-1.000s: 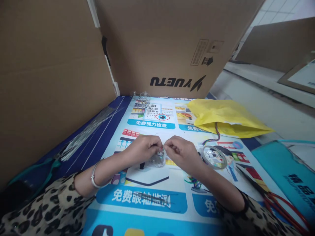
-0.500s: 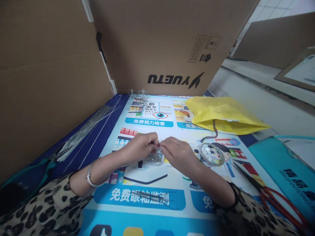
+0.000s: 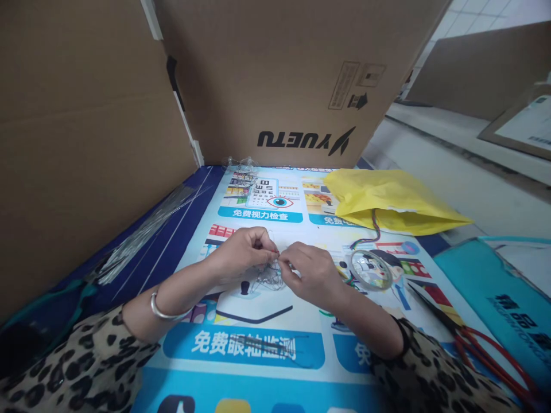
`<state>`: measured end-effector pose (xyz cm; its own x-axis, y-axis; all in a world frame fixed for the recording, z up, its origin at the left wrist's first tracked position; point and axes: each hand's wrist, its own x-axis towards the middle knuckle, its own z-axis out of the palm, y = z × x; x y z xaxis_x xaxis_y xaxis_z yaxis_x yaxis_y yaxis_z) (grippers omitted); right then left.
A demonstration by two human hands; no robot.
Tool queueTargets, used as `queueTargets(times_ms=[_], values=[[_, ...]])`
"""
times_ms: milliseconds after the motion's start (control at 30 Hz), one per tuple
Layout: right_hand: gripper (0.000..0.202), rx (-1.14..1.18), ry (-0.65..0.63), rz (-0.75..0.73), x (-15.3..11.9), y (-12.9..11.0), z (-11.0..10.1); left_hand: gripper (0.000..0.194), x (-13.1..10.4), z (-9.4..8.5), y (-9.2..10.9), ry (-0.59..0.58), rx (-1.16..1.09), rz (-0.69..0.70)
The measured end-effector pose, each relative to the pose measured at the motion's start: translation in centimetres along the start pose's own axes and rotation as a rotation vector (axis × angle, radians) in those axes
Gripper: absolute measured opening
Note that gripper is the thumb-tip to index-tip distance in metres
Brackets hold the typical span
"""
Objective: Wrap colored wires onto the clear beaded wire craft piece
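Over the middle of the printed sheet, my left hand [image 3: 249, 250] and my right hand [image 3: 307, 272] meet fingertip to fingertip. Both are closed in a pinch on a tangle of thin wire [image 3: 269, 278], which hangs below and between the fingers. A tiny red spot shows where the fingertips meet; it is too small to name. Right of my right hand lies a round clear dish [image 3: 371, 269] with small pieces in it. Coloured threads [image 3: 350, 280] lie between that hand and the dish.
Cardboard walls [image 3: 275, 80] stand at the back and left. Straight wires [image 3: 146, 238] and teal-handled pliers [image 3: 47, 310] lie left. A yellow bag [image 3: 387, 195], red-handled scissors [image 3: 477, 350] and a teal folder [image 3: 495, 304] are right. More wire pieces [image 3: 243, 166] lie at the back.
The left fingers have shifted and stretched a little more toward the right. My right-hand fingers have opened into a looser curl. The wire tangle has turned slightly between them.
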<state>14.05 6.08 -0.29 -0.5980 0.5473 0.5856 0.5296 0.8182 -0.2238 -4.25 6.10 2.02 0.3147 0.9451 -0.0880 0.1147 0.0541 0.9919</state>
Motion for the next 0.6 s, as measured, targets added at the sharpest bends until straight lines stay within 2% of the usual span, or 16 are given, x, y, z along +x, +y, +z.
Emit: queueTargets(times_ms=[133,300,433,600], values=[[0.015,0.051,-0.003,0.037,0.1,0.3,0.1,0.003,0.0,-0.2,-0.4,0.041,0.323,0.175],[0.014,0.157,0.006,0.088,0.3,0.6,0.1,0.010,-0.1,-0.1,-0.6,0.074,0.598,0.383],[0.014,0.247,0.018,0.163,0.6,0.7,-0.1,0.015,0.2,-0.1,-1.0,0.082,0.672,0.558],[0.014,0.345,0.007,0.326,1.1,0.9,-0.1,0.017,0.6,0.0,-1.5,0.098,0.657,0.688]])
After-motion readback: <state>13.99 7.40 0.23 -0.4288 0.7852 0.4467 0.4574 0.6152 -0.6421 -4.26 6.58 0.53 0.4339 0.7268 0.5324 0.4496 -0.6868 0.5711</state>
